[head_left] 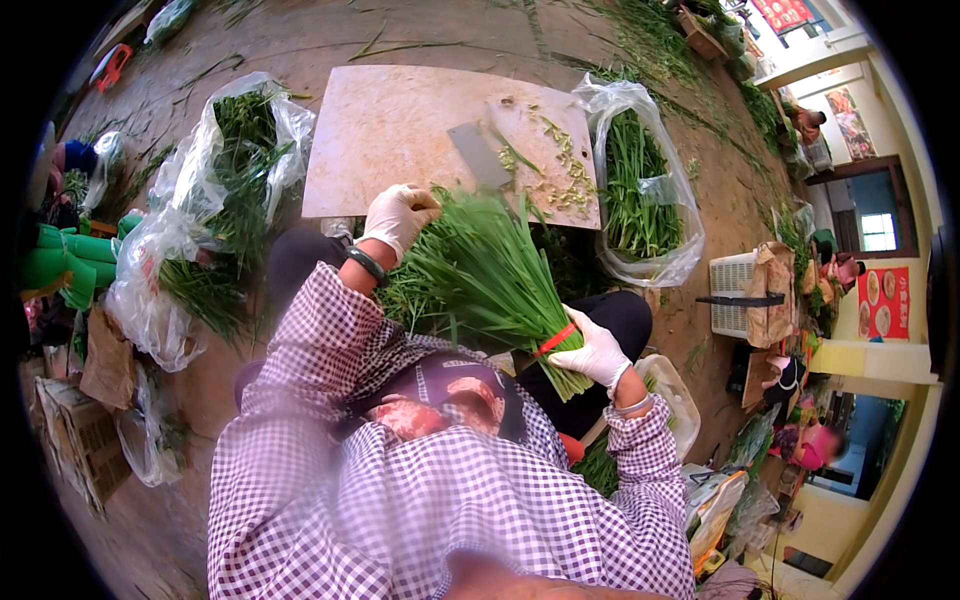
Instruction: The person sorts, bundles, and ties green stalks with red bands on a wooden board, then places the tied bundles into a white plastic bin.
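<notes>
A bundle of green chives (pixel 500 270), bound by a red band (pixel 555 340) near its cut ends, lies slantwise over my lap. My right hand (pixel 595 352), in a white glove, is closed around the bundle by the band. By the leaf tips, which are blurred, my gloved left hand (pixel 400 215) has its fingers curled together; whatever they pinch, if anything, is hidden. Just beyond the bundle is a pale board (pixel 400 130). A wide-bladed knife (pixel 478 155) lies on it, beside scattered cut stem ends (pixel 570 165). Loose greens (pixel 415 290) show under the leaves.
Right of the board stands a clear plastic bag (pixel 690 240) of chives. Another plastic bag (pixel 200 190) with greens sits at the left. A white crate (pixel 732 295) is farther right, and a pale tub (pixel 680 400) stands by my right forearm. Leaf scraps litter the floor.
</notes>
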### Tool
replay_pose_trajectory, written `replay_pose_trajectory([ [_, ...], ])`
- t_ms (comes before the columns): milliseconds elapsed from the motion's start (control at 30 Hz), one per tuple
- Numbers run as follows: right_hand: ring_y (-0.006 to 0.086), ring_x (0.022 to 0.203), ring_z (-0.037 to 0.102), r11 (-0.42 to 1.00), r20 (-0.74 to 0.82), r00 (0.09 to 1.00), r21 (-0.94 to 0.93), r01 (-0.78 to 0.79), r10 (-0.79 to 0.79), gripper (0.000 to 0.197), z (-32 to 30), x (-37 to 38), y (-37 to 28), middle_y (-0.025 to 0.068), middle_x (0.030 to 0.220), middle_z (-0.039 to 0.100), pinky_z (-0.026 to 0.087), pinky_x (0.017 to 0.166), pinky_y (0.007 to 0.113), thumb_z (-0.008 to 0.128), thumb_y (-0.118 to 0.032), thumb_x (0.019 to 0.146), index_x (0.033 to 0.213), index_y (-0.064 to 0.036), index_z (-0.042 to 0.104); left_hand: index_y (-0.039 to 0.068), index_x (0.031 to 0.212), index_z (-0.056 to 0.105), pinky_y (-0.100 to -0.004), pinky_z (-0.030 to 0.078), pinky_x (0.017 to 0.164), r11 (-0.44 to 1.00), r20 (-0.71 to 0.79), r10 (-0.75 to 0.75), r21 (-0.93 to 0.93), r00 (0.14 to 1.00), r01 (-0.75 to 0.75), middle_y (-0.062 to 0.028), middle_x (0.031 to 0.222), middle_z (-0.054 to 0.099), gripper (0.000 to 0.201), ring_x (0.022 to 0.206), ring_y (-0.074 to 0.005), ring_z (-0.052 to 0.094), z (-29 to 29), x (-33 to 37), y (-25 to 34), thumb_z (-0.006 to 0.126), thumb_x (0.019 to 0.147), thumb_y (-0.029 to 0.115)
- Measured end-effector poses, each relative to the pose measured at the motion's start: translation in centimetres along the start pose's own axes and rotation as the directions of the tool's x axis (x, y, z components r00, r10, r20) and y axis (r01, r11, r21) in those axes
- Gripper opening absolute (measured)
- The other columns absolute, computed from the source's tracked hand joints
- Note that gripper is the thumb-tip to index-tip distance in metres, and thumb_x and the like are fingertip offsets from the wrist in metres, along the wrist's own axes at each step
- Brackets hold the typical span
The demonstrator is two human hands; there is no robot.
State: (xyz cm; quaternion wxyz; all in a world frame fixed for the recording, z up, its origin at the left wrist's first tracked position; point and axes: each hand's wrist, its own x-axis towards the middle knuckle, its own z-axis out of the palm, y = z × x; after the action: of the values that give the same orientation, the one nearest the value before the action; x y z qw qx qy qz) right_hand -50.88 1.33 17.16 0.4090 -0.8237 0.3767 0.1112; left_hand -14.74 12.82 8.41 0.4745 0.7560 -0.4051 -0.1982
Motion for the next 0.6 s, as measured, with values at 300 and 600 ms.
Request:
replay_pose_trajectory([
  [300,0.0308,0.111,0.064,1.000,0.012,1.000,-0.027,0.013,-0.013,0.099,0.0,0.2,0.4,0.0201,0.119,0.065,0.049,0.095,0.035,0.085,-0.039,0.065,0.145,-0.0032,0.039,0.019,0.089,0.075,-0.0411,0.044,0.079,0.838,0.218,0.432,0.262,0.875,-0.479,-0.0016,0.085,0.060,0.019,0.090,-0.0247,0.056,2.1,-1.2,1.4,0.078,0.070,0.022],
  [600,0.0306,0.111,0.064,0.999,0.008,0.999,0.024,0.034,-0.034,0.098,0.5,0.1,0.9,0.0204,0.121,0.065,0.048,0.095,0.034,0.085,-0.038,0.066,0.145,-0.0029,0.039,0.018,0.083,0.073,-0.0407,0.044,0.078,0.797,0.245,0.453,0.319,0.857,-0.512,-0.0012,0.081,0.059,0.014,0.086,-0.0253,0.056,3.0,-1.5,0.7,0.076,0.070,0.021],
])
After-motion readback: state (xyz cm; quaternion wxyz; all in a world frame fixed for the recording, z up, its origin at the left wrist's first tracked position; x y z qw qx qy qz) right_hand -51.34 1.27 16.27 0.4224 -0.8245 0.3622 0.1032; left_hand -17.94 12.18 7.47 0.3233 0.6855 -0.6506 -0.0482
